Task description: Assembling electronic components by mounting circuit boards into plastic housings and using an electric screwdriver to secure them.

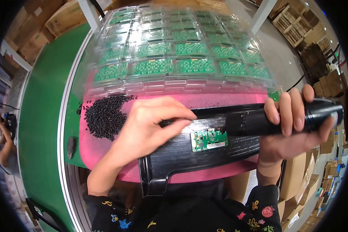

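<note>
A long black plastic housing (pixel 174 158) lies tilted across the pink mat in front of me. On it sits a small green circuit board (pixel 209 139) with a white connector along its left end. My left hand (pixel 149 125) is closed in a pinch just above the board's upper left corner. Whatever is between thumb and forefinger is too small to make out. The fingers of my right hand (pixel 292 120) wrap round a black cylindrical tool (pixel 245 121), which lies along the housing. Its left end is beside the board, and I cannot see its tip.
A heap of small black screws (pixel 104 118) lies on the pink mat (pixel 91 152) at the left. Behind it, stacked clear plastic trays (pixel 174 83) hold many green circuit boards (pixel 197 65). Cardboard boxes (pixel 297 178) stand at the right. Another person (pixel 5 147) is at the far left.
</note>
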The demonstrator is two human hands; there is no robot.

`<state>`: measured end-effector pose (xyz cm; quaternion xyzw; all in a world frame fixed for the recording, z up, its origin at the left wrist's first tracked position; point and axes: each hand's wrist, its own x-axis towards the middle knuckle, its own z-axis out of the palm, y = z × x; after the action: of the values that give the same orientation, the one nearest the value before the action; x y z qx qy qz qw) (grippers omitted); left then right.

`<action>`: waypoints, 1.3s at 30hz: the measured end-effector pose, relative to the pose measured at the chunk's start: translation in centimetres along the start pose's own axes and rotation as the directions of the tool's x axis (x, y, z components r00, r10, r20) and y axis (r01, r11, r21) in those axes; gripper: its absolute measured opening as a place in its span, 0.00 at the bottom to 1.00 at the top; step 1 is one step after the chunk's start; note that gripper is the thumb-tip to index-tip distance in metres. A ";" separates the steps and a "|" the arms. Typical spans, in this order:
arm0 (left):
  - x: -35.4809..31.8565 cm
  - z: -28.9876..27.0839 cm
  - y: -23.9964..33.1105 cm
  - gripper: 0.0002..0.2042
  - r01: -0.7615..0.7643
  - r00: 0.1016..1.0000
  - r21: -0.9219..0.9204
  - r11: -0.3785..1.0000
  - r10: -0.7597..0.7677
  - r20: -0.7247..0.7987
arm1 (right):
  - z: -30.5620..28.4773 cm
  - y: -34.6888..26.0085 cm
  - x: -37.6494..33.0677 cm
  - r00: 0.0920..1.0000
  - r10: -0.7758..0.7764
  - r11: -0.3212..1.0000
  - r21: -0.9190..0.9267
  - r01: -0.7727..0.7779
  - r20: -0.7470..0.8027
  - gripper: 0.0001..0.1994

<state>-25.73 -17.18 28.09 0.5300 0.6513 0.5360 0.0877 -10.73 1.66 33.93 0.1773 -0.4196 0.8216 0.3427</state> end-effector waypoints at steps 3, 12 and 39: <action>0.0 1.2 0.4 0.09 0.072 0.997 -0.178 0.981 -0.063 0.051 | 1.2 -0.5 -0.9 0.999 -0.029 0.996 -0.089 0.027 -0.022 0.20; -0.4 1.5 0.2 0.09 0.053 0.998 -0.338 0.940 -0.044 0.034 | 1.6 0.7 -1.6 0.998 -0.034 0.991 -0.131 0.028 -0.049 0.21; -0.6 2.7 0.1 0.08 0.172 0.982 -0.068 0.983 -0.165 0.096 | 0.5 1.2 -3.1 0.985 -0.092 0.949 -0.285 0.131 0.147 0.26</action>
<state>-23.54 -16.04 26.76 0.4927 0.6683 0.5267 0.1822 -9.45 -0.51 31.77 0.2020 -0.5481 0.7159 0.3825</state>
